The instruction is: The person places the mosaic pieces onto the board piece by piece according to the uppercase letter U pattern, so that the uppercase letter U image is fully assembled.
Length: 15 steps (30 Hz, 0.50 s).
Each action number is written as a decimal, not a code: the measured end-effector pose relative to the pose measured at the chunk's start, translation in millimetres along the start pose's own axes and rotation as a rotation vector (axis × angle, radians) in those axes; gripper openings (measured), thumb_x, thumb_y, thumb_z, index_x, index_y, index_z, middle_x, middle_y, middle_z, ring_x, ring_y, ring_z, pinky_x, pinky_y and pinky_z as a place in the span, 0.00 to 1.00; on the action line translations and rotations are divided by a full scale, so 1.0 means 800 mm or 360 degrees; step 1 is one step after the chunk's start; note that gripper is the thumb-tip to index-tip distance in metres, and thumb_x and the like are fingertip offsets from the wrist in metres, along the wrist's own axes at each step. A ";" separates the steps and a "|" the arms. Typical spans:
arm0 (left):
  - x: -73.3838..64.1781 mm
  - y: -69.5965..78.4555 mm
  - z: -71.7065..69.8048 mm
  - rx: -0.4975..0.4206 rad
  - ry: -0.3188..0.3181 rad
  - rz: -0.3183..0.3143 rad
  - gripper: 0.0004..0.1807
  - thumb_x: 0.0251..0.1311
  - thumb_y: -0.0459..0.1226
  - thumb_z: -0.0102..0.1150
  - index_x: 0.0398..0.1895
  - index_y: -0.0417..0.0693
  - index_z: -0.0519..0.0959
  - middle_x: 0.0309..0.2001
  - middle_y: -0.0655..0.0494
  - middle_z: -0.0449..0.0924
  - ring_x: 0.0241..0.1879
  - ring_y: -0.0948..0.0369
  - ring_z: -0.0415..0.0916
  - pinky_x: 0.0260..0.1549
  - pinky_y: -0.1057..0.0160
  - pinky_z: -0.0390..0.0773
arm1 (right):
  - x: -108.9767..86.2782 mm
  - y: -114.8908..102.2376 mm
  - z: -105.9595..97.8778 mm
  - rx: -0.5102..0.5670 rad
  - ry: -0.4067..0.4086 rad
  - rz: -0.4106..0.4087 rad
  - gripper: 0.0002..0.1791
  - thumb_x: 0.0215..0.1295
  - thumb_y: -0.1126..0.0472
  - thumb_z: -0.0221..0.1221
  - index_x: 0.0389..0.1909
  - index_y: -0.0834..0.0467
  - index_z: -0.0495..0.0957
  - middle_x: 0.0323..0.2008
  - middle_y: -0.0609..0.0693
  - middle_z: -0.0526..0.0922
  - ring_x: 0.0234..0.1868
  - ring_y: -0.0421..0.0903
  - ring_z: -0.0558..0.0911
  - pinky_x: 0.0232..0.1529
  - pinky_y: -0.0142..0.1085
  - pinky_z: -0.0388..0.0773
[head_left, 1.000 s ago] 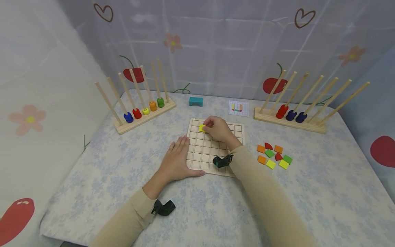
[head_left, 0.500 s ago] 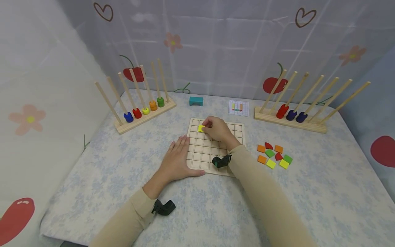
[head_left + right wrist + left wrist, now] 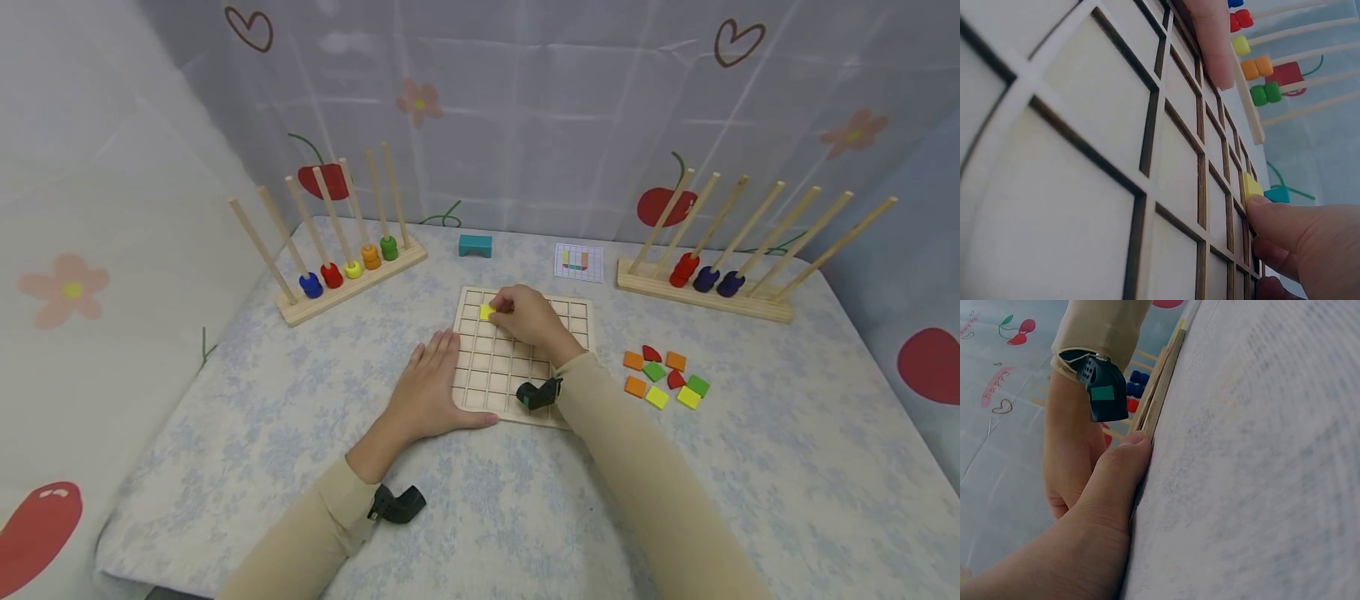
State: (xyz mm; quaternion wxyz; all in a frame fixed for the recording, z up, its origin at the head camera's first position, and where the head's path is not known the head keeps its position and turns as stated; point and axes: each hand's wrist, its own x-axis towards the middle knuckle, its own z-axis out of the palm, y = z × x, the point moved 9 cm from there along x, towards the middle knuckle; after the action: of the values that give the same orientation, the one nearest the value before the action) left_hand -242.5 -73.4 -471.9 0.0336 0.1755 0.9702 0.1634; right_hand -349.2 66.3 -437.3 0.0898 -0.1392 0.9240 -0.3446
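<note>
— Since a second ago the yellow tile (image 3: pixel 484 313) has shifted a touch leftward over the gridded board (image 3: pixel 491 367). Which hand has hold of it?

— Just the right hand (image 3: pixel 525 315), pinching it with thumb and finger. What shows of the tile pokes out leftward from those fingertips, on the side away from the wrist.

— And the left hand (image 3: pixel 431 387)?

— Holding nothing. Its fingers lie straight, tips at the board's left edge, with the thumb stretched wide to the near edge. From those tips the tile lies farther off and to the right, near but apart.

— So the right hand is the nearer one. Any long axis to mind?

— None I can make out; it looks squarish, partly covered by fingers. It's near the board's far-left corner, seemingly over the second column from the left. Whether it's down in a cell or up on the ridges, I can't tell.

— Then I'd say its sides against the cell lines are what counts. What's farther out?

— Loose pieces (image 3: pixel 655 372) to the board's right, a printed card (image 3: pixel 578 262) and a teal block (image 3: pixel 476 245) beyond its far edge, then the left peg rack (image 3: pixel 348 288) and the right peg rack (image 3: pixel 708 299).
</note>
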 end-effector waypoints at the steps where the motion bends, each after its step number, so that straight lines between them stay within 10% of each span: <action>1: 0.000 0.000 0.000 0.0002 -0.0001 0.0000 0.81 0.30 0.88 0.42 0.80 0.41 0.40 0.81 0.47 0.39 0.81 0.53 0.35 0.78 0.47 0.41 | -0.001 0.000 0.000 -0.0011 -0.0001 0.0001 0.09 0.69 0.55 0.62 0.44 0.54 0.83 0.46 0.51 0.80 0.46 0.48 0.78 0.50 0.42 0.77; 15: 0.000 0.002 -0.001 0.0013 -0.0012 -0.0011 0.80 0.32 0.86 0.46 0.80 0.40 0.39 0.81 0.46 0.38 0.81 0.53 0.35 0.78 0.47 0.41 | -0.025 0.008 -0.023 0.0042 0.0010 -0.0015 0.14 0.71 0.53 0.59 0.54 0.51 0.81 0.48 0.49 0.81 0.50 0.49 0.79 0.52 0.46 0.77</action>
State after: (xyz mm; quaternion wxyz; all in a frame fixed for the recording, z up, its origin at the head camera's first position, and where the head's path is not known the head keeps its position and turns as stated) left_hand -242.0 -72.5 -470.7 0.0371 0.1728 0.9714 0.1588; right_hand -336.2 88.5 -426.0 0.0869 -0.1412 0.9190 -0.3577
